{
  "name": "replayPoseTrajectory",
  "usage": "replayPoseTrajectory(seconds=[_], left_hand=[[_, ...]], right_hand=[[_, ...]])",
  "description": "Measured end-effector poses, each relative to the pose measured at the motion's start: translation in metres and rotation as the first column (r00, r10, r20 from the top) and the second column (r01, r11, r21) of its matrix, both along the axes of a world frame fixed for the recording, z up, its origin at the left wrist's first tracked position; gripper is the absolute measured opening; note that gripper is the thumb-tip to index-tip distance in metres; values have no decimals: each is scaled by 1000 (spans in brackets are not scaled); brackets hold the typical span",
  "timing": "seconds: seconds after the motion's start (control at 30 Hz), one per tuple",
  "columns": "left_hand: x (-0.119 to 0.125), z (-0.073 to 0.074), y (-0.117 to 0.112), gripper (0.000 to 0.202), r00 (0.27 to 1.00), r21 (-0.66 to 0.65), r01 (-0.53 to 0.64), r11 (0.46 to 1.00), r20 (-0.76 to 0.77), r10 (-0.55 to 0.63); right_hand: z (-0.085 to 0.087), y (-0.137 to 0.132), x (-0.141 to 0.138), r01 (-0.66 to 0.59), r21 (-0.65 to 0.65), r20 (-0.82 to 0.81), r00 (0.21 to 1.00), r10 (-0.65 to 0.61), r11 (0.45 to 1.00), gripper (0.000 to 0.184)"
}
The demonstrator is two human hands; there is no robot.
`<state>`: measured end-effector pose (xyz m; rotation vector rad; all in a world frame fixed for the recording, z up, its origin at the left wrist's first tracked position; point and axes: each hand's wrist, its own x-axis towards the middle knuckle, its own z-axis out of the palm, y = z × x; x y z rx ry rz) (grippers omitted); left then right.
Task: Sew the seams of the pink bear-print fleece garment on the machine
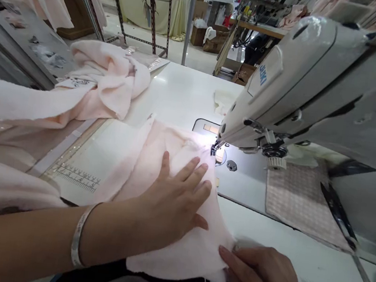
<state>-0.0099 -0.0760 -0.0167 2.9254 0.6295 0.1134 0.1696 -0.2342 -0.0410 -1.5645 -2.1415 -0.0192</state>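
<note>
A pale pink fabric piece [172,157] lies on the white sewing table [180,90], its far edge under the presser foot and needle [215,148] of a grey-white sewing machine [305,82]. My left hand [174,199] lies flat on the fabric, fingers spread and pointing toward the needle. A silver bracelet [77,237] circles that wrist. My right hand [263,278] pinches the near right corner of the same fabric at the table's front edge.
A heap of pink fabric [106,80] sits at the left of the table, and more pink cloth lies at the near left. A printed ruler [74,175] marks the tabletop. A checked cloth [300,200] and dark scissors [337,209] lie right of the needle. Tables and boxes stand behind.
</note>
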Motion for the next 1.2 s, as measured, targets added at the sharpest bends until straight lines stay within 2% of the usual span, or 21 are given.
replayPoseTrajectory(seconds=[0.1,0.3,0.4,0.53,0.67,0.73,0.93,1.07,1.13,1.2], left_hand=[[-4,-4,0,54,1000,-51,-1,999,-20,0],[-4,-8,0,61,1000,-56,-4,998,13,5],[-4,-9,10,60,999,-64,23,998,27,-21],[-2,-10,53,58,990,-45,125,991,71,-121],[9,-10,109,56,950,17,297,955,89,-298],[17,-11,131,55,935,39,341,939,92,-343],[44,-13,175,60,928,51,357,933,93,-360],[59,-11,207,59,944,52,321,946,64,-324],[62,-11,212,58,953,66,299,952,34,-301],[58,-12,199,58,973,96,227,969,13,-230]], right_hand=[[3,-4,3,-31,-27,16,999,31,999,27],[2,-9,6,7,-4,27,1000,-7,1000,28],[7,1,8,-80,-9,109,991,81,997,28],[12,31,10,-194,-24,172,965,196,981,27],[10,69,12,-239,17,168,958,233,971,25],[8,87,16,-241,31,169,958,232,970,24],[1,130,34,-158,74,232,963,138,985,24],[-8,141,45,-157,111,265,956,123,981,24],[-7,140,46,-153,95,265,956,123,984,25],[-1,135,40,-141,73,229,966,121,987,26]])
